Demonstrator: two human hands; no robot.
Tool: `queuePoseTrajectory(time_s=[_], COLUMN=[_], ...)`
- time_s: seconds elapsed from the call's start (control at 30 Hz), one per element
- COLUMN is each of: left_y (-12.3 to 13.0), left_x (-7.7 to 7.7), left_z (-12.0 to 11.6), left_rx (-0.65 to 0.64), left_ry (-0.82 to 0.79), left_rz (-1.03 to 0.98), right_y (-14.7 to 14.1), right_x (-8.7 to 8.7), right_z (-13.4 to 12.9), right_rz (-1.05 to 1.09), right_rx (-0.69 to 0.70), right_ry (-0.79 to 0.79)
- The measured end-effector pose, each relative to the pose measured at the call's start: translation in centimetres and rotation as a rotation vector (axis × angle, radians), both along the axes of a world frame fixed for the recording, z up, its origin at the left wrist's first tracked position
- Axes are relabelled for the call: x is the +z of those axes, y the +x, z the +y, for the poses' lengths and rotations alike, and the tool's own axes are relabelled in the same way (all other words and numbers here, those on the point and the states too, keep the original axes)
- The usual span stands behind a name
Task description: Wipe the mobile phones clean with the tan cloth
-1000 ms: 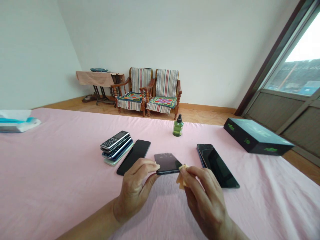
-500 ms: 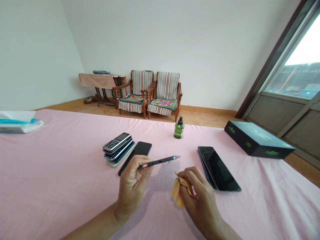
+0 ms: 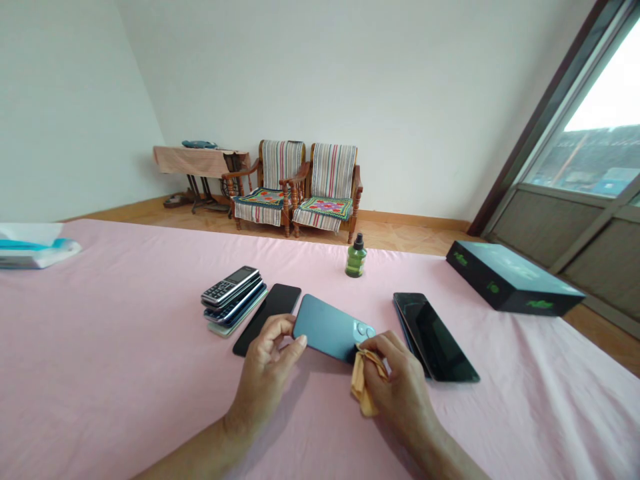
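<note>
Between my fingers and thumb, my left hand grips the left end of a blue-grey smartphone. The phone is tilted above the cloth, its back with the round camera lenses facing me. My right hand pinches a crumpled yellow cloth at the phone's lower right corner; the exact contact is partly hidden by the fingers. Just behind my left hand lies a black smartphone. To its left is a stack of phones with a silver keypad phone on top. Large dark phones lie overlapped right of my right hand.
A pink tablecloth covers the table. Farther back stands a green spray bottle. A black box sits at the right, a tissue pack at the far left. Two wooden chairs stand beyond the table.
The phone has turned from edge-on to showing its back. My right hand with the yellow cloth has come up against its right end.
</note>
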State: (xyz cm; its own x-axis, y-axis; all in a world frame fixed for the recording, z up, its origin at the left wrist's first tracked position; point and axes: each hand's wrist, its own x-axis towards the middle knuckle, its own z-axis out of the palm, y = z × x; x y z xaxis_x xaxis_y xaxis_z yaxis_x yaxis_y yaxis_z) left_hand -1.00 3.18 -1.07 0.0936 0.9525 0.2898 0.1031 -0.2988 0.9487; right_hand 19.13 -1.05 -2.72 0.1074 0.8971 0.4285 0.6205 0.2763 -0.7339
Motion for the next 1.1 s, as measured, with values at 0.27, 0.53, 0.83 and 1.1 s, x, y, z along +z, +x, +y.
queuePoseTrajectory(time_s=[0.27, 0.53, 0.83, 1.1], left_y=[-0.5, -0.6, -0.8, 0.8], left_x=[0.4, 0.9, 0.4, 0.1], left_z=[-0.2, -0.2, -0.1, -2.3], left_rx=[-0.053, -0.231, -0.277, -0.146], left_ry=[0.081, 0.112, 0.101, 0.196], left_rz=[0.006, -0.104, -0.1, 0.437], right_y=[0.0, 0.2, 0.7, 0.9], right_x=[0.2, 0.8, -0.2, 0.1], right_z=[0.0, 0.0, 0.4, 0.4], right_rz=[0.002, 0.015, 0.02, -0.025], right_rx=[0.029, 0.06, -0.005, -0.059], right_ry=[-0.036, -0.03, 0.004, 0.063])
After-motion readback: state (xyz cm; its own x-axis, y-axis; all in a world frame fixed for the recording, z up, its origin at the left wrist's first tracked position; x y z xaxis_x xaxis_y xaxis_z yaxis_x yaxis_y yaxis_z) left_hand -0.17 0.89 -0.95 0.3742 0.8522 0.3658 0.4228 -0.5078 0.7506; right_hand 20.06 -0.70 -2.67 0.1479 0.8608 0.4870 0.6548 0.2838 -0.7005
